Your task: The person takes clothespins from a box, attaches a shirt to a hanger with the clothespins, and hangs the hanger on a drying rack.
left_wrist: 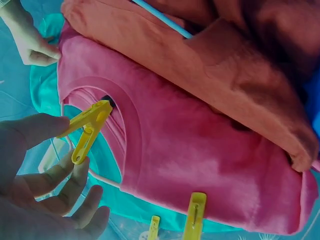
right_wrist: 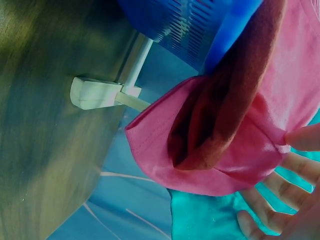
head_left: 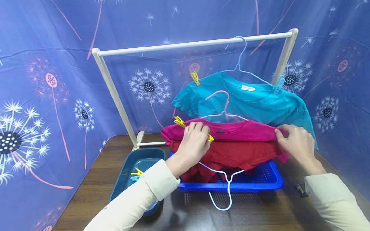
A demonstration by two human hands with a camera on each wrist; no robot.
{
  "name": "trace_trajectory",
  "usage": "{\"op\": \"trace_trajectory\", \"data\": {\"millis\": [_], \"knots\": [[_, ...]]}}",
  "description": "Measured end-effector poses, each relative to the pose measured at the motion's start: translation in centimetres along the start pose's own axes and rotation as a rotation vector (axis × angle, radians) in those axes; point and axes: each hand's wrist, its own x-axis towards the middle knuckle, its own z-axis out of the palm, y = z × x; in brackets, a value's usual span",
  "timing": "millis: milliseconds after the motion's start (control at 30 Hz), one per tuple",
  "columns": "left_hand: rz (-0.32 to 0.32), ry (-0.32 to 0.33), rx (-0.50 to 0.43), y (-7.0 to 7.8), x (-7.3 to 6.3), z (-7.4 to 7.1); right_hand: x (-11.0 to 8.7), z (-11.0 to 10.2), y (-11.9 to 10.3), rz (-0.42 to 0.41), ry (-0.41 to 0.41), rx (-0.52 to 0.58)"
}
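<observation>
My left hand pinches a yellow clothespin between thumb and fingers, over the neckline of a magenta T-shirt. That shirt is on a pink hanger, whose hook points up and is off the rail. Another yellow clothespin is clipped on the shirt's left shoulder. At the opposite shoulder, my right hand pinches the magenta fabric between thumb and fingers, as the right wrist view shows. A red shirt lies in front, with a white hanger at its neckline, hook downward.
Behind, a turquoise T-shirt hangs from the rack's white rail on a blue hanger, with a clothespin at each shoulder. A blue basket sits under the red shirt. Left of it, a dark teal tray contains clothespins.
</observation>
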Motion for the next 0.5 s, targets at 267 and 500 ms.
{"op": "trace_trajectory", "data": {"millis": [267,500], "knots": [[0.043,0.041,0.004,1.5,1.0,0.6,0.0,0.1,0.1,0.001,-0.005,-0.001],[0.096,0.044,0.023,2.7,2.1,0.9,0.0,0.2,0.1,-0.003,0.013,0.01]]}}
